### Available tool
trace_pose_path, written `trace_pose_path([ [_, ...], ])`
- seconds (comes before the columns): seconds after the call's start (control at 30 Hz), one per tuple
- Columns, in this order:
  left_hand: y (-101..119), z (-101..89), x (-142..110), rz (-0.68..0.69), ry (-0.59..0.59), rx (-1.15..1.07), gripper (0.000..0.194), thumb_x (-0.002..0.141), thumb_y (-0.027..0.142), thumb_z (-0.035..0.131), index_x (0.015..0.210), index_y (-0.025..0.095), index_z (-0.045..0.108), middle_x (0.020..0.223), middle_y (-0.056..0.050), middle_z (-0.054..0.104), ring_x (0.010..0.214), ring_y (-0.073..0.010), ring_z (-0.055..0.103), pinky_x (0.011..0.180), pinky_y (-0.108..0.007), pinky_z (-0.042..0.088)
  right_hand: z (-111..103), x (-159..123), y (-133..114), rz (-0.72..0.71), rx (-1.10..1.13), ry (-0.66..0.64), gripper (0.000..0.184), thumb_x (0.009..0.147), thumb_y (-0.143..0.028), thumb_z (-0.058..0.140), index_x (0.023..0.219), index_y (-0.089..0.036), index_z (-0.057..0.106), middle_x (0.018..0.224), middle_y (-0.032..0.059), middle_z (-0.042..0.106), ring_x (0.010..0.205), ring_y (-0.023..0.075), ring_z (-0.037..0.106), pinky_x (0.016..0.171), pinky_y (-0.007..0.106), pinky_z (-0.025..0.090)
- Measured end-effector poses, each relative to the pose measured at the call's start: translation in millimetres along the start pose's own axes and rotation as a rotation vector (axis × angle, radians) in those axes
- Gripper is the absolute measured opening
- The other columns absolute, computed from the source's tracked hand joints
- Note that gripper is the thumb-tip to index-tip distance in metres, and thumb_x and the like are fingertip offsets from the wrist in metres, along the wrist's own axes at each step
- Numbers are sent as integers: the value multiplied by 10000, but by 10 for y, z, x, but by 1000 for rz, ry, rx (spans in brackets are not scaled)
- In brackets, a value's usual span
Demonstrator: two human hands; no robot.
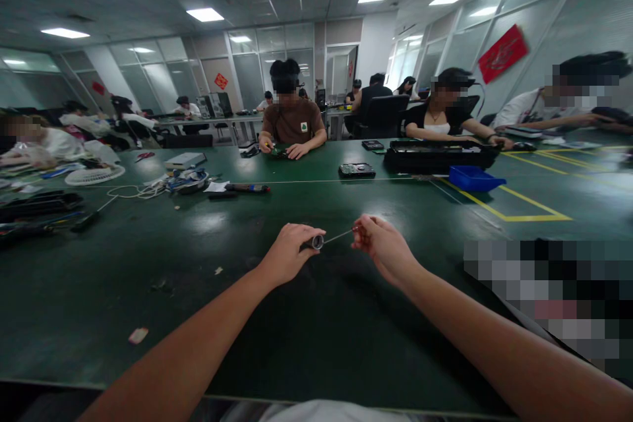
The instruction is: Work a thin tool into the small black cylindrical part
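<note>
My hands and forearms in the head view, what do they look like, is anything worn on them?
The left hand and right hand are ungloved, with bare wrists. The left forearm and right forearm show uncovered to the picture's edge. What looks like pale clothing peeks in at the bottom.

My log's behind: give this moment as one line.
left hand: holds round part | right hand: holds thin rod | rod: points toward part, contact unclear

Left hand (291, 247) and right hand (383, 247) over the table (297, 336), a tube (317, 242) in the left, a rod (339, 236) between them! Beyond, the hard drive (356, 171); right of it a long housing (440, 157), the tray (475, 178) before its right end. Left of the drive, a bundle of cables (185, 181); behind, a co-worker (291, 120) opposite.
</note>
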State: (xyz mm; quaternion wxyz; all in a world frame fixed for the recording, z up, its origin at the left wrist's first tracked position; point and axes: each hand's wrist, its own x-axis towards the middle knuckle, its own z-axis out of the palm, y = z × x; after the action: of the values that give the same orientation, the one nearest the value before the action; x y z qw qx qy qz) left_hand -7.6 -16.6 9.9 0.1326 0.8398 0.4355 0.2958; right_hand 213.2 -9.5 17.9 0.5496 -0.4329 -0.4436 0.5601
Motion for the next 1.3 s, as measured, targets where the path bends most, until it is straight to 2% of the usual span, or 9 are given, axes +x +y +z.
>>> trace_pose_path([
  [0.13, -12, -7, 4, -61, 0, 21, 358, 866, 228, 663, 1219, 262, 614, 1208, -37, 660, 1155, -229, 557, 1041, -450, 367, -4, 5, 11, -94, -34, 14, 289, 796, -485, 665, 825, -204, 607, 750, 12, 596, 671, 151, 568, 658, 323, 513],
  [0.43, -3, 25, -17, -79, -29, 38, 396, 860, 317, 678, 1248, 313, 598, 1230, -22, 646, 1174, -237, 536, 1079, -489, 298, 27, -100, -45, -287, -365, -59, 261, 906, -446, 522, 895, -193, 585, 752, 25, 642, 709, 173, 622, 707, 341, 488],
  [0.53, 19, 13, -22, -91, -25, 39, 380, 856, 307, 681, 1230, 296, 614, 1208, -29, 655, 1156, -241, 542, 1054, -471, 323, 16, -145, -120, -312, -527, -55, 287, 898, -473, 537, 865, -196, 604, 715, 27, 664, 673, 172, 624, 652, 317, 470],
  [0.63, 48, -2, -23, -110, -11, 32, 371, 849, 298, 687, 1215, 287, 626, 1201, -25, 658, 1139, -243, 544, 1041, -460, 336, 8, -186, -183, -311, -734, -13, 348, 837, -529, 612, 703, -211, 573, 565, 4, 616, 513, 153, 546, 529, 295, 399],
  [0.83, 34, -16, -7, -108, 1, 46, 368, 843, 276, 692, 1206, 276, 631, 1190, -31, 666, 1100, -242, 567, 990, -431, 370, 8, -190, -155, -439, -711, -122, 180, 891, -363, 546, 983, -219, 603, 846, 36, 685, 752, 188, 638, 662, 313, 461],
  [0.9, 24, -14, -2, -108, 9, 45, 359, 840, 258, 695, 1194, 269, 635, 1185, -30, 670, 1095, -237, 573, 981, -424, 372, 4, -180, -145, -430, -745, -136, 187, 919, -369, 499, 964, -221, 605, 790, 21, 661, 711, 180, 620, 644, 307, 445],
  [1.0, 24, -8, 1, -110, 15, 37, 350, 839, 249, 699, 1184, 265, 638, 1183, -30, 672, 1100, -232, 574, 986, -423, 364, -4, -165, -149, -396, -809, -109, 319, 961, -436, 408, 883, -221, 630, 643, 0, 591, 594, 172, 563, 580, 306, 400],
  [1.2, 28, -2, -8, -100, -6, 35, 377, 837, 255, 698, 1207, 274, 631, 1180, -32, 668, 1098, -235, 568, 997, -433, 362, -11, -159, -118, -417, -767, -94, 292, 940, -317, 415, 1176, -223, 560, 829, 31, 651, 728, 193, 603, 660, 322, 441],
  [1.3, 17, -4, -10, -101, -3, 36, 371, 840, 267, 692, 1207, 270, 635, 1181, -44, 668, 1090, -241, 569, 985, -433, 370, -11, -168, -107, -402, -750, -111, 267, 943, -322, 411, 1137, -230, 569, 801, 20, 635, 731, 192, 603, 667, 323, 444],
])
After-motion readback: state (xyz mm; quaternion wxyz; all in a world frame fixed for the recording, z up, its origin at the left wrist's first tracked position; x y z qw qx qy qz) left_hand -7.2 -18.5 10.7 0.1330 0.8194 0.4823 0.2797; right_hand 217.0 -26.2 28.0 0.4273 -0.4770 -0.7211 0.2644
